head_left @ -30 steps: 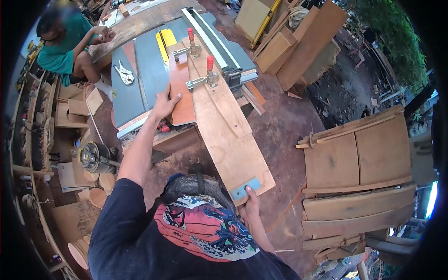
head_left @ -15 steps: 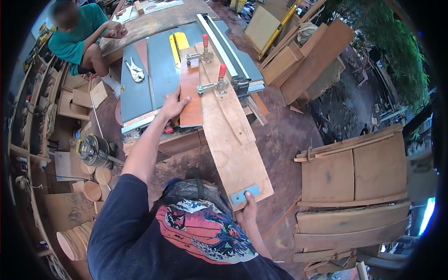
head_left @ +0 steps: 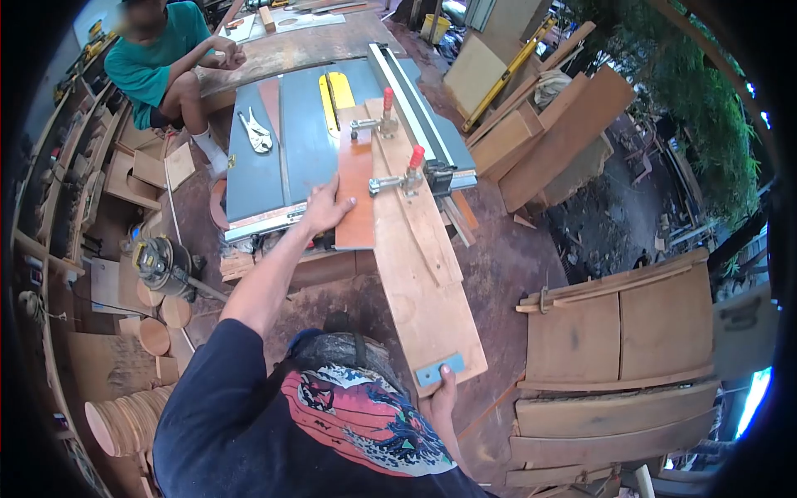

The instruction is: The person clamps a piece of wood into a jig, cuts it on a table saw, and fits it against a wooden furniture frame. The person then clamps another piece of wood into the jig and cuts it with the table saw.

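My left hand [head_left: 329,209] is on the reddish-brown board [head_left: 354,195], its thumb over the top and its fingers along the left edge. That board lies against a long plywood jig [head_left: 419,290], under two toggle clamps [head_left: 401,183] with red handles. At the near end of the jig, my right hand [head_left: 440,402] grips the corner, thumb on a light blue plate [head_left: 440,370] and fingers hidden underneath. Both wooden pieces rest on the grey table saw [head_left: 311,100], beside its yellow insert [head_left: 335,95], and overhang the front edge.
Locking pliers [head_left: 255,131] lie on the saw top. The rip fence [head_left: 415,100] runs right of the jig. A seated person in a teal shirt [head_left: 158,62] is at the far left. A shop vacuum [head_left: 162,264] stands on the left floor; wooden panels [head_left: 573,340] are at right.
The jig and reddish-brown board have slid a little toward me over the saw top, both hands moving with them. My view has also shifted slightly.
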Available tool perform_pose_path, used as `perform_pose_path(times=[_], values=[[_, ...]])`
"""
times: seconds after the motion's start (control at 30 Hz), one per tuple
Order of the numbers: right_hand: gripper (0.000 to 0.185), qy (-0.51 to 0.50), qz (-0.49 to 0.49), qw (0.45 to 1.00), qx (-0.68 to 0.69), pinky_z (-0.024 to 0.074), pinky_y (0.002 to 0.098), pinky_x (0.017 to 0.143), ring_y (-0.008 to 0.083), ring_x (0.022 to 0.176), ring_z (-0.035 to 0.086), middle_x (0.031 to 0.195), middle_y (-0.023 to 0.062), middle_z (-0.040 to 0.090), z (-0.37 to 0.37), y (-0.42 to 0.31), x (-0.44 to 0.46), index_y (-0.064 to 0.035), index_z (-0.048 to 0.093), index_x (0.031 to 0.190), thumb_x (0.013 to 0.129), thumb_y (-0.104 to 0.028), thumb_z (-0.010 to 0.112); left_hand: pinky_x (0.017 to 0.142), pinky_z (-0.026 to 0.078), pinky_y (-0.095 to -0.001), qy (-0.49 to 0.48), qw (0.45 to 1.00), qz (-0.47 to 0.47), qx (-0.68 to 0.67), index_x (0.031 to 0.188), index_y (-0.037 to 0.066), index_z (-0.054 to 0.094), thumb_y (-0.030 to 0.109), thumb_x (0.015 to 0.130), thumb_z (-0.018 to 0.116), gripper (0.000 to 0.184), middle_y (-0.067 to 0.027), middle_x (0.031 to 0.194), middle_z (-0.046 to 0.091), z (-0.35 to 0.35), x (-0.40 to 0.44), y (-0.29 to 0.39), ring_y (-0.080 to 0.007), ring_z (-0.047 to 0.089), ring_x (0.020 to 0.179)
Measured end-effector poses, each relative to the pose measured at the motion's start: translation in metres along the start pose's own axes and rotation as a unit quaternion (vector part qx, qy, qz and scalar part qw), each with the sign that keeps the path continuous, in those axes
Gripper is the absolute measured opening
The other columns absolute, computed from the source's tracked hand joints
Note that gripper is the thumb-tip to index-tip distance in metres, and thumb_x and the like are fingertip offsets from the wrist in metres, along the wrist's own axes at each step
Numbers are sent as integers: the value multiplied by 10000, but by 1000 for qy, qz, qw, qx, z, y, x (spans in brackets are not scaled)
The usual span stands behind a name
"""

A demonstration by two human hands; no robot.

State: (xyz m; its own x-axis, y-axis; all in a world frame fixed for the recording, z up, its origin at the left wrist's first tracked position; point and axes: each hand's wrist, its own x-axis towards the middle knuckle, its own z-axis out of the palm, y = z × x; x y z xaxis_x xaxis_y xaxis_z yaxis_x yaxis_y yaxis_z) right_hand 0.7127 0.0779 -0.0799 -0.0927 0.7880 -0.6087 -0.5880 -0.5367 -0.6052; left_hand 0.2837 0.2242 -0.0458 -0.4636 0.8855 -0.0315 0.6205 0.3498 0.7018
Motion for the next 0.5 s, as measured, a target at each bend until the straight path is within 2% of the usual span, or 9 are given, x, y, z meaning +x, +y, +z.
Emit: perform_pose_path(times=[0.03, 0.13, 0.23, 0.37, 0.5], values=[[635, 14, 1, 1000, -12, 495, 488, 1030, 324, 1194, 603, 1299, 140, 591, -4, -2, -9, -4, 431, 1419, 875, -235, 662, 1186, 297, -444, 6, 1000, -7, -3, 1518, -92, 289, 289, 872, 704, 858, -311, 1423, 511, 6, -8, -2, -439, 422, 1388], [636, -11, 17, 1000, 19, 484, 496, 1043, 331, 1199, 601, 1310, 153, 587, -50, -5, -24, -4, 426, 1425, 880, -246, 648, 1182, 292, -457, -40, 990, 71, -111, 1534, -73, 275, 271, 866, 710, 869, -295, 1447, 494, 7, -45, 11, -443, 402, 1386], [632, -26, 20, 999, 26, 486, 501, 1041, 336, 1214, 594, 1330, 162, 581, -74, -13, -43, -6, 422, 1431, 886, -248, 632, 1144, 332, -508, 12, 987, 112, -116, 1533, -9, 314, 250, 848, 706, 830, -291, 1398, 538, 18, -78, 23, -466, 430, 1342], [618, -8, 15, 1000, 6, 484, 500, 1047, 334, 1229, 589, 1347, 159, 576, -86, -9, -50, -5, 425, 1428, 906, -274, 619, 1149, 318, -504, 2, 993, 74, -92, 1562, 22, 267, 269, 845, 703, 875, -283, 1388, 548, 28, -82, 15, -468, 442, 1328], [602, 1, 4, 1000, 9, 485, 491, 1047, 319, 1213, 596, 1326, 147, 585, -71, -5, -39, -6, 438, 1414, 916, -279, 637, 1155, 304, -496, -2, 995, 87, -57, 1564, 25, 266, 325, 838, 705, 899, -280, 1403, 536, 23, -68, 4, -479, 416, 1340]])
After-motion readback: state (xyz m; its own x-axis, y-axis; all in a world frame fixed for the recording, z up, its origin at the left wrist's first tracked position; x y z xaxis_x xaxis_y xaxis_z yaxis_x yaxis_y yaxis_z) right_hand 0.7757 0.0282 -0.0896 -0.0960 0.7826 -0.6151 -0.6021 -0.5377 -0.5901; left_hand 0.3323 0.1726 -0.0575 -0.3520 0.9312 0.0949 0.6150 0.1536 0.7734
